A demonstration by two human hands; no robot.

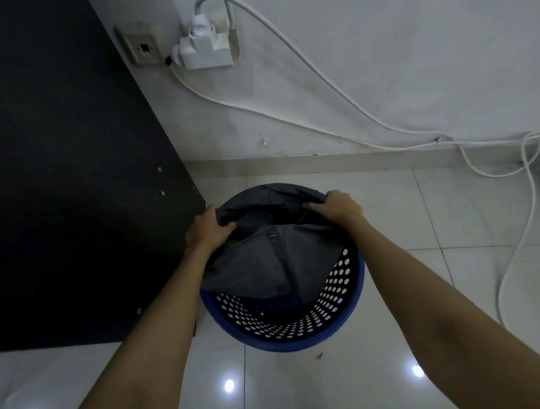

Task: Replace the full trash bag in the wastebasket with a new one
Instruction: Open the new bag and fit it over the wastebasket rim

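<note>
1. The dark grey trash bag (266, 262) lies half in the blue perforated wastebasket (342, 298). Its mouth is stretched between the two hands over the far rim, and its loose body drapes down toward the person, inside the near wall.
2. The left hand (205, 231) clutches the bag's edge at the far left of the rim, fingers curled round the plastic. The right hand (339, 207) grips the edge at the far right the same way.
3. Judging from how flat and slack it hangs, this is probably the new bag being fitted, with only the far part of the rim covered.
4. Risk: the near rim, below the hands, is bare. If the far edge is let go before it is folded well over, the bag may slide into the basket.
5. Pulling hard across the rim could tear the thin plastic.
6. Under the draped bag the basket's bottom looks dark; I cannot tell whether anything lies there.
7. Left of the left hand stands a black panel (62, 174). Beyond both hands, white cables (317, 73) run down the wall to the tiled floor (307, 390).
</note>
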